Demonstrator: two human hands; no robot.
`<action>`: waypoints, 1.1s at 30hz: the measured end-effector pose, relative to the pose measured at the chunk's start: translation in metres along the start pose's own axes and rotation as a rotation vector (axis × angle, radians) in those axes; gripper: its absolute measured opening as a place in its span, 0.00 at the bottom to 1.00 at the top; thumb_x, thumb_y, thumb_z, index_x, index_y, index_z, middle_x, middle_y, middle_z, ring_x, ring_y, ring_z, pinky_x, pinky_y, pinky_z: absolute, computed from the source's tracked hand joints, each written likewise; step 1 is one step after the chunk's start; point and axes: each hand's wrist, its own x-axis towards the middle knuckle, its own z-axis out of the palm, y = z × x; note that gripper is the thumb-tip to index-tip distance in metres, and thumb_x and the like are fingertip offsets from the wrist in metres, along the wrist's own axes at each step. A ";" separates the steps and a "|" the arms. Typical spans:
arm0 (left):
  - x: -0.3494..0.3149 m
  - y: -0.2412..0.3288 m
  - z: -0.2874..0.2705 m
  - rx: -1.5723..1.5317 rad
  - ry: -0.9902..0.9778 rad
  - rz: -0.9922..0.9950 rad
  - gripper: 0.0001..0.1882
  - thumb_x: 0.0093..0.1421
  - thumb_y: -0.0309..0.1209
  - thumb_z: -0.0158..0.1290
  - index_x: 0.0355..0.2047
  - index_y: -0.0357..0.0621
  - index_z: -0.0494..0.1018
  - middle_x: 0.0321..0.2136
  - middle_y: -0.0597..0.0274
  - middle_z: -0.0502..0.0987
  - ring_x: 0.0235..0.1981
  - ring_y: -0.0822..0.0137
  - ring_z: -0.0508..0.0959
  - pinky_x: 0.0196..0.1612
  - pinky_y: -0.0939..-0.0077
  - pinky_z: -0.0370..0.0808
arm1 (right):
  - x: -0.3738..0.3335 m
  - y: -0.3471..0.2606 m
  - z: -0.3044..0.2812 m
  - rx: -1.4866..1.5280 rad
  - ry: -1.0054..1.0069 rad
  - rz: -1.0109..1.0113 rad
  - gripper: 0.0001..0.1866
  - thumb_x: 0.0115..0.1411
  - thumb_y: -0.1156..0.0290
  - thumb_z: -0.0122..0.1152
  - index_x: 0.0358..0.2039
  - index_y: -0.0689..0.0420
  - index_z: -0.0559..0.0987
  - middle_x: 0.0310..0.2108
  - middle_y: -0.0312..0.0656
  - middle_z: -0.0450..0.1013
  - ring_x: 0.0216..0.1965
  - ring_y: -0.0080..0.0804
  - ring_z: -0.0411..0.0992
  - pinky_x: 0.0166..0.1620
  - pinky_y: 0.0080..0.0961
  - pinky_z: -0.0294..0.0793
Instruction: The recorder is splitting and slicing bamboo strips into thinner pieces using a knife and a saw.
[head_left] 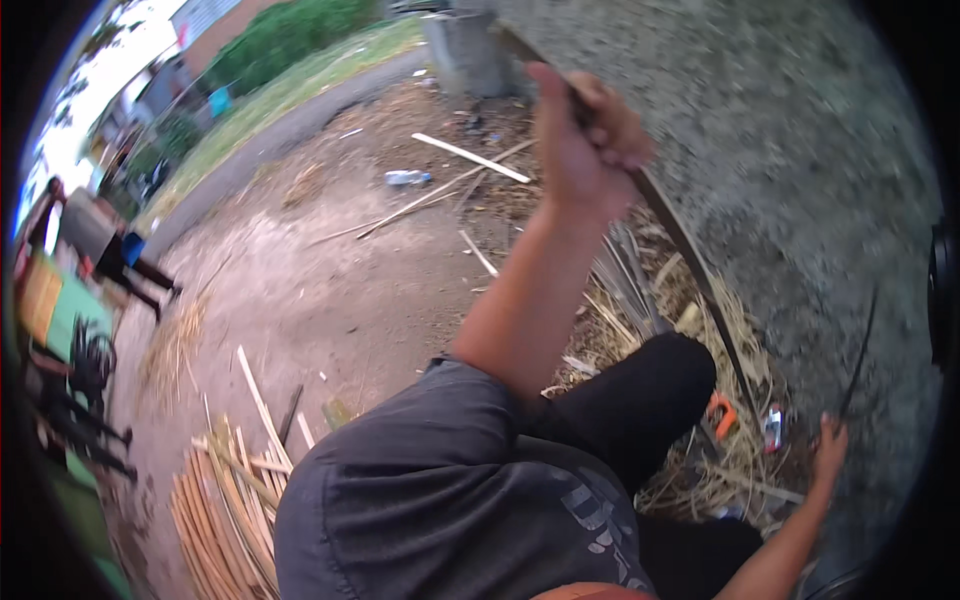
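Note:
My left hand (590, 150), raised high in front, is closed round a long, dark, flat strip (690, 250), which looks like split bamboo. The strip slants from beyond the hand down to the right, past my bent knee. At the lower right, my right hand (830, 450) is closed on a thin, dark, blade-like tool (861, 345) that points up. Its exact kind is too slim and blurred to tell. Between knee and right hand lie pale shavings (745, 345), an orange handle (720, 414) like a saw's, and a small packet (773, 428).
Many split strips (215, 520) are heaped at the lower left. Loose pale sticks (470, 157) and a plastic bottle (407, 177) lie on the dirt ahead, before a concrete cylinder (470, 55). A rough grey wall (800, 120) rises on the right. One person (95, 235) stands far left.

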 end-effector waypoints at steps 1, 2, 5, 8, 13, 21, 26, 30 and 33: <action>0.004 0.002 -0.003 0.005 -0.072 0.035 0.27 0.64 0.61 0.41 0.25 0.53 0.72 0.12 0.76 0.55 0.12 0.78 0.55 0.17 0.79 0.56 | -0.008 -0.006 -0.001 -0.001 0.057 0.009 0.15 0.58 0.57 0.66 0.31 0.54 0.73 0.17 0.28 0.63 0.15 0.17 0.59 0.17 0.18 0.57; 0.004 0.004 -0.007 -0.067 -0.112 0.021 0.28 0.65 0.60 0.41 0.25 0.49 0.71 0.12 0.76 0.55 0.13 0.79 0.55 0.18 0.79 0.56 | -0.018 -0.012 -0.004 0.060 0.052 -0.015 0.16 0.58 0.56 0.66 0.29 0.54 0.72 0.17 0.29 0.64 0.15 0.18 0.60 0.18 0.20 0.58; 0.015 0.023 -0.012 -0.216 -0.173 -0.150 0.31 0.62 0.62 0.43 0.23 0.44 0.69 0.15 0.74 0.59 0.13 0.80 0.59 0.22 0.80 0.62 | -0.036 -0.028 -0.023 -0.058 0.068 -0.042 0.24 0.54 0.50 0.67 0.33 0.60 0.75 0.20 0.36 0.69 0.20 0.24 0.66 0.24 0.25 0.65; 0.023 0.023 -0.020 -0.180 -0.122 -0.122 0.32 0.62 0.64 0.37 0.21 0.48 0.65 0.14 0.73 0.61 0.13 0.78 0.63 0.21 0.78 0.65 | -0.049 -0.038 -0.038 -0.318 0.170 -0.144 0.25 0.57 0.52 0.65 0.41 0.61 0.74 0.21 0.36 0.69 0.22 0.23 0.67 0.28 0.26 0.67; 0.022 0.025 -0.036 -0.146 -0.037 -0.032 0.24 0.65 0.54 0.44 0.21 0.50 0.62 0.13 0.76 0.58 0.12 0.79 0.60 0.18 0.82 0.62 | -0.069 -0.051 -0.049 -0.344 0.096 -0.003 0.23 0.60 0.51 0.62 0.40 0.60 0.74 0.22 0.38 0.73 0.25 0.27 0.71 0.32 0.30 0.69; 0.029 0.031 -0.037 -0.151 0.008 -0.076 0.28 0.64 0.58 0.41 0.17 0.50 0.60 0.11 0.74 0.57 0.12 0.77 0.60 0.17 0.83 0.62 | -0.070 -0.028 -0.056 -0.411 0.100 -0.008 0.17 0.56 0.58 0.63 0.36 0.61 0.76 0.26 0.42 0.76 0.29 0.33 0.74 0.36 0.33 0.70; 0.032 0.034 -0.034 -0.123 -0.019 -0.044 0.23 0.63 0.50 0.45 0.18 0.50 0.61 0.11 0.75 0.58 0.11 0.78 0.60 0.18 0.83 0.63 | -0.062 -0.003 -0.058 -0.418 0.103 0.029 0.16 0.52 0.61 0.65 0.35 0.61 0.75 0.26 0.48 0.75 0.28 0.41 0.72 0.34 0.36 0.70; 0.041 0.043 -0.043 -0.155 -0.080 -0.054 0.24 0.65 0.49 0.41 0.16 0.51 0.60 0.11 0.74 0.59 0.11 0.77 0.61 0.18 0.83 0.63 | -0.056 0.017 -0.059 -0.593 0.143 -0.067 0.15 0.54 0.62 0.63 0.34 0.60 0.75 0.29 0.53 0.76 0.31 0.49 0.74 0.36 0.41 0.70; 0.048 0.049 -0.050 -0.138 -0.089 -0.020 0.26 0.65 0.50 0.37 0.13 0.51 0.59 0.10 0.73 0.60 0.11 0.76 0.62 0.18 0.82 0.63 | -0.051 0.026 -0.060 -0.630 0.117 -0.009 0.19 0.55 0.58 0.61 0.40 0.61 0.77 0.35 0.55 0.77 0.38 0.50 0.76 0.41 0.42 0.73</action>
